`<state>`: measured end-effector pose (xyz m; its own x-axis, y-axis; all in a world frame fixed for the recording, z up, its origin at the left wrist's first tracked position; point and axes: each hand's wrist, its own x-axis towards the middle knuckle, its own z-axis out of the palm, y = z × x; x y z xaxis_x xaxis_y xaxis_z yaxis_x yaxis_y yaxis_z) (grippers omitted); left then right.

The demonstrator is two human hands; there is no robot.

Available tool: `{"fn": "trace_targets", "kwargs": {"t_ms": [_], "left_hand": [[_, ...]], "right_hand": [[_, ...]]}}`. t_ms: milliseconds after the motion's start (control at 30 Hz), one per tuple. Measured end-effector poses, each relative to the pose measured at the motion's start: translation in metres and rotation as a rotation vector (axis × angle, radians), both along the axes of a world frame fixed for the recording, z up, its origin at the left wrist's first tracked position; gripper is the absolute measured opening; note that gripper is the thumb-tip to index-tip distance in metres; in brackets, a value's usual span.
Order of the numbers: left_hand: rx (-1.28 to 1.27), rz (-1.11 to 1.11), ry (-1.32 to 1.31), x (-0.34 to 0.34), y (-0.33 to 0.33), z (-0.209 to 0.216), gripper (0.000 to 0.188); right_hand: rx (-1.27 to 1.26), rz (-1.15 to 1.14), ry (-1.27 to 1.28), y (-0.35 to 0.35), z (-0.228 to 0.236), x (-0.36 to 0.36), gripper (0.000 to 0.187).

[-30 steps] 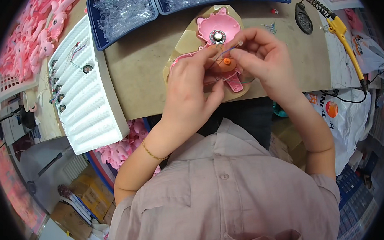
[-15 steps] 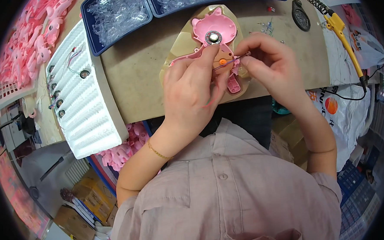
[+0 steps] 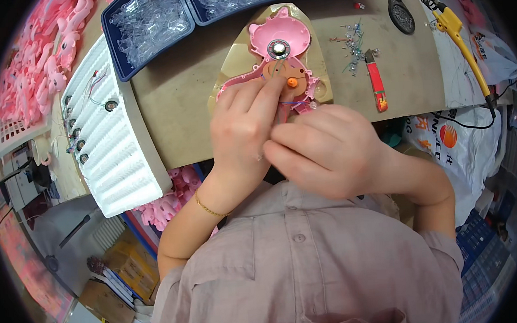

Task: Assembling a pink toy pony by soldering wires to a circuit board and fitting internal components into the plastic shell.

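Observation:
A pink plastic animal-shaped toy half-shell point(image 3: 281, 36) lies in a tan holder point(image 3: 325, 58). A round speaker point(image 3: 278, 49) sits in its upper part, with a brown board point(image 3: 275, 71) and an orange round part point(image 3: 292, 82) below. A thin blue wire point(image 3: 293, 103) runs to a small clear LED point(image 3: 313, 105) at the shell's edge. My left hand point(image 3: 242, 124) rests over the shell's lower left, its fingers closed on thin wires that are mostly hidden. My right hand point(image 3: 331, 149), slightly blurred, is pinched closed against the left palm; what its fingertips hold is hidden.
A red-handled blade tool point(image 3: 376, 82) lies right of the holder, near loose LEDs point(image 3: 353, 45). Blue bins point(image 3: 190, 33) of clear parts stand behind. White foam point(image 3: 117, 139) with speakers is at left; a yellow soldering iron point(image 3: 459, 40) at right. Pink shells point(image 3: 37, 68) pile far left.
My right hand has moved down and left from the shell's right edge to my left palm, uncovering the red tool and the LED. My left hand has shifted slightly down and left.

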<state>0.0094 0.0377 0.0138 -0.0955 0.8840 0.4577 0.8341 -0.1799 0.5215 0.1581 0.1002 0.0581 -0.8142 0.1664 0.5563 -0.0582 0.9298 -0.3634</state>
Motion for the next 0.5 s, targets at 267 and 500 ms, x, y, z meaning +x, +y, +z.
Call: {"fn": "trace_targets", "kwargs": {"t_ms": [267, 500], "left_hand": [[-0.03, -0.001, 0.034, 0.002, 0.001, 0.006, 0.037], [-0.115, 0.023, -0.011, 0.0, 0.001, 0.009, 0.028]], "right_hand": [[-0.227, -0.176, -0.048, -0.007, 0.009, -0.005, 0.027], [-0.121, -0.035, -0.08, 0.003, 0.003, 0.016, 0.021]]}}
